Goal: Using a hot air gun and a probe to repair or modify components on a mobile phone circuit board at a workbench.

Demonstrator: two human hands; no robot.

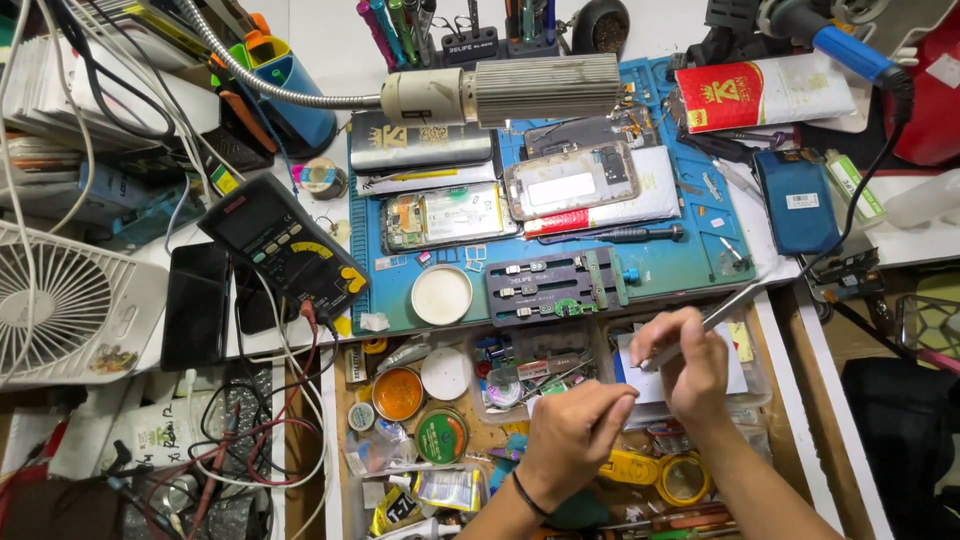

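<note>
Hovering over the open drawer (800, 400), tweezers (715, 318) are pinched in the right hand (690, 365); the left hand (575, 435) is closed at the fingertips, its contents too small to tell. Any tiny part could be dropped and lost among the drawer's clutter.

Lamp (500, 90) overhead — drawer (420, 420) crammed

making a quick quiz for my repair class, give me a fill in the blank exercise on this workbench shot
1. The right hand holds metal ____ over the open drawer.
2. The multimeter lies to the ____ of the blue work mat.
3. The left hand wears a black band on its ____.
4. The white desk fan stands at the ____ edge of the view.

Missing words: tweezers; left; wrist; left
</note>
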